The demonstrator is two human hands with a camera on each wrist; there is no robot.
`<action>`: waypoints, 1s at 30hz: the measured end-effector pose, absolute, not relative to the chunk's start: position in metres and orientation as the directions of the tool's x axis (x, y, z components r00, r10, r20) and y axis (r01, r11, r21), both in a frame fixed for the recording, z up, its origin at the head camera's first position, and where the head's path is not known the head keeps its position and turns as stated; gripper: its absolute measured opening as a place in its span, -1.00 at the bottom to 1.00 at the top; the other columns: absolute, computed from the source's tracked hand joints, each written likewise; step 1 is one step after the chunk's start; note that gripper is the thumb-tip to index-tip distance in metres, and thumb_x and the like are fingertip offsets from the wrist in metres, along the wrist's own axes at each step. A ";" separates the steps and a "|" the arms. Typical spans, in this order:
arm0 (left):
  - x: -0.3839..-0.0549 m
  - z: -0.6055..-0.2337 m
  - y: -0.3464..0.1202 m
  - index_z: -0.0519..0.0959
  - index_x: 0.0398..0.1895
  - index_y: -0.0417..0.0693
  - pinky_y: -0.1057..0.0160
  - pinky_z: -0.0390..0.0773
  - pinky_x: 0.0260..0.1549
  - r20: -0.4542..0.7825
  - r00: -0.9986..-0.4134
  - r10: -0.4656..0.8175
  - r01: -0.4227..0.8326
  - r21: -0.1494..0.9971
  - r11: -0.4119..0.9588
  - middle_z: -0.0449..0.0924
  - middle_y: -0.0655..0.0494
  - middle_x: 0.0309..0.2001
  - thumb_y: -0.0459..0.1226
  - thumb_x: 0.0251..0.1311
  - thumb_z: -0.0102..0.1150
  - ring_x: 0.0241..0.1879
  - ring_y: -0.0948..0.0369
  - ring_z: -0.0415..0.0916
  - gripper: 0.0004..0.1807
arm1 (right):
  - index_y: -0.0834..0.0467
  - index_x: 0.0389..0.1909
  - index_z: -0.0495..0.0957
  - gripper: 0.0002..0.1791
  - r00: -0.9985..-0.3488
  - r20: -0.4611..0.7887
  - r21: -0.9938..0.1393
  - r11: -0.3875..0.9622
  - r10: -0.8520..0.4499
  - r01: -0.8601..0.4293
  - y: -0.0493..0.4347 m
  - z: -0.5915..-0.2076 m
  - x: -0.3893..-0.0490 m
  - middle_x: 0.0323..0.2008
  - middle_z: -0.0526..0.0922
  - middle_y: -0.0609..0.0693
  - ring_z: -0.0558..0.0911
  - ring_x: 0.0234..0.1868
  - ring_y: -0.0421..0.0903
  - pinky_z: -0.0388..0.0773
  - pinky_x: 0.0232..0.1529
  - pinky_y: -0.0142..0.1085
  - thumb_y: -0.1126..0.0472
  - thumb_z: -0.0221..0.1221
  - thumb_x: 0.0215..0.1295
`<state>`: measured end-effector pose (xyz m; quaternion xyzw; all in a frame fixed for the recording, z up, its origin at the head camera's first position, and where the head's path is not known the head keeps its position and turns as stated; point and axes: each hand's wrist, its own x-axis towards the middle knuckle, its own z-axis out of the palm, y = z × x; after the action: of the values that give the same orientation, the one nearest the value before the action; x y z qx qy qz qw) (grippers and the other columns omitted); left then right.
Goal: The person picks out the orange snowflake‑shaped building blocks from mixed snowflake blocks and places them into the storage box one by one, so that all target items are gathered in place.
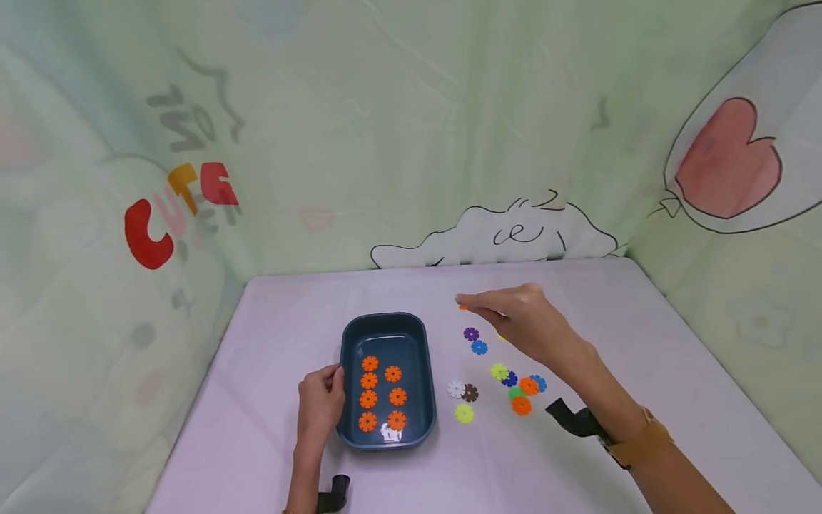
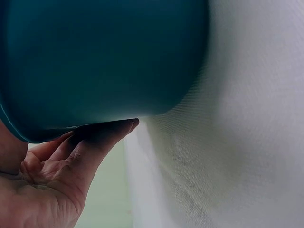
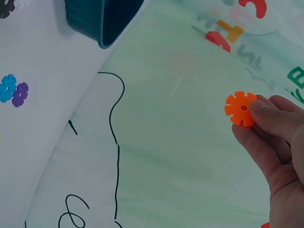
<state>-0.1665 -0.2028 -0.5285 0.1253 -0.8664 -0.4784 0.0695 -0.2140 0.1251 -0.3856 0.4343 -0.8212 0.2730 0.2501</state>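
A dark blue rectangular tray (image 1: pixel 420 371) stands on the table, with several orange notched plastic discs (image 1: pixel 369 399) in two rough columns on its floor. My left hand (image 1: pixel 321 401) grips the tray's left side, thumb at the rim and fingers against the outer wall in the left wrist view. Raised above the table, right of the tray's far end, my right hand (image 1: pixel 529 319) pinches one orange notched disc (image 3: pixel 240 109) between thumb and fingers. In the head view that disc is mostly hidden by the fingertips.
Right of the tray lie several loose discs: a purple one (image 1: pixel 472 333), a light blue one (image 1: pixel 479 347), a white one (image 1: pixel 456 389), a brown one (image 1: pixel 471 392) and a yellow-green one (image 1: pixel 464 413). An overlapping cluster includes orange discs (image 1: pixel 521 405). Printed curtain (image 1: pixel 411 143) surrounds the table.
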 end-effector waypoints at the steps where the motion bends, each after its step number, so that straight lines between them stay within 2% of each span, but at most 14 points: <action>1: -0.167 -0.529 -0.203 0.65 0.24 -0.46 0.43 0.51 -0.57 -0.009 -0.958 -0.287 -0.160 0.847 0.507 0.74 -0.12 -0.37 -0.35 0.61 0.12 -0.50 0.18 0.50 -0.65 | 0.34 -0.01 0.81 -0.53 -0.502 0.644 -0.234 0.476 -0.577 -0.848 0.122 -0.387 -0.215 -0.17 0.87 0.12 0.87 -0.16 0.06 0.78 -0.23 -0.18 0.63 0.52 -0.02; 7: -0.169 -0.528 -0.201 0.64 0.26 -0.45 0.43 0.52 -0.55 -0.023 -0.958 -0.285 -0.169 0.850 0.499 0.73 -0.12 -0.37 -0.35 0.62 0.12 -0.49 0.17 0.50 -0.65 | 0.34 -0.01 0.81 -0.60 -0.548 0.598 -0.297 0.474 -0.585 -0.829 0.102 -0.398 -0.225 -0.15 0.87 0.13 0.87 -0.13 0.05 0.80 -0.18 -0.19 0.58 0.50 0.08; 14: -0.170 -0.529 -0.200 0.64 0.25 -0.45 0.43 0.50 -0.58 -0.014 -0.959 -0.283 -0.161 0.850 0.502 0.71 -0.10 -0.41 -0.34 0.61 0.13 -0.52 0.19 0.48 -0.64 | 0.28 -0.10 0.84 -0.70 -0.504 0.583 -0.271 0.433 -0.637 -0.860 0.069 -0.434 -0.239 -0.18 0.88 0.07 0.87 -0.16 -0.05 0.79 -0.14 -0.29 0.49 0.53 0.11; 20: -0.169 -0.530 -0.199 0.63 0.26 -0.46 0.43 0.49 -0.57 -0.016 -0.959 -0.283 -0.161 0.851 0.499 0.66 -0.06 -0.46 -0.34 0.61 0.13 -0.52 0.19 0.46 -0.64 | 0.24 -0.08 0.84 -0.75 -0.530 0.480 -0.297 0.438 -0.700 -0.848 0.050 -0.463 -0.247 -0.22 0.88 0.02 0.86 -0.20 -0.10 0.77 -0.15 -0.39 0.46 0.49 0.22; 30: -0.169 -0.529 -0.201 0.63 0.27 -0.45 0.44 0.48 -0.57 -0.016 -0.955 -0.297 -0.170 0.850 0.498 0.66 -0.04 -0.47 -0.34 0.61 0.13 -0.52 0.18 0.46 -0.64 | 0.25 -0.06 0.84 -0.84 -0.572 0.336 -0.343 0.468 -0.748 -0.814 0.025 -0.494 -0.266 -0.22 0.88 0.02 0.85 -0.22 -0.12 0.76 -0.11 -0.37 0.39 0.41 0.38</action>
<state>-0.1692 -0.2011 -0.5286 0.1354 -0.8629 -0.4823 0.0662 -0.2661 0.0249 -0.4938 0.4575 -0.8539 0.2382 0.0694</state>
